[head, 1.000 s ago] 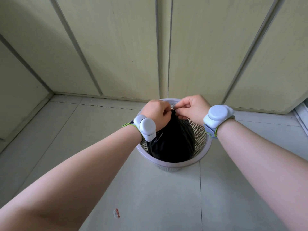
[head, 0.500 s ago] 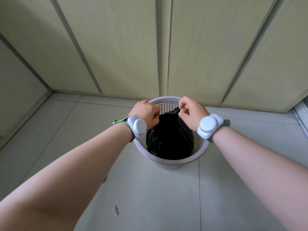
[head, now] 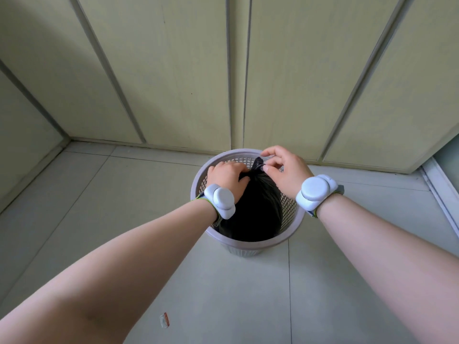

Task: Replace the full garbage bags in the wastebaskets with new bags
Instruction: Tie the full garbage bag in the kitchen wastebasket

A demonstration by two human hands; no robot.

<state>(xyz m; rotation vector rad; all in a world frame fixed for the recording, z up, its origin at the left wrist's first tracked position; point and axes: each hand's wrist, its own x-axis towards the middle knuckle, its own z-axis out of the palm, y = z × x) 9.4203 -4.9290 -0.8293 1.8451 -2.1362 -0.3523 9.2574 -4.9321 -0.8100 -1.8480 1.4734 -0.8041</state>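
Observation:
A pale mesh wastebasket (head: 290,212) stands on the tiled floor close to the cabinet doors. Inside it sits a full black garbage bag (head: 258,207), its top gathered into a twisted neck. My left hand (head: 227,180) grips the neck of the bag at the left. My right hand (head: 285,170) pinches the loose black tip of the bag between thumb and fingers, just above the basket's far rim. Both wrists carry white round bands.
Pale yellow cabinet doors (head: 173,70) rise right behind the basket. A wall (head: 22,145) closes the left side and a white door frame (head: 439,189) the right. A small scrap of wrapper (head: 164,320) lies on the floor tiles near me.
My hands came apart from a joined grip; the left slid down onto the bag's neck and the right lifted to pinch the bag's tip. The bag's top now stands up higher.

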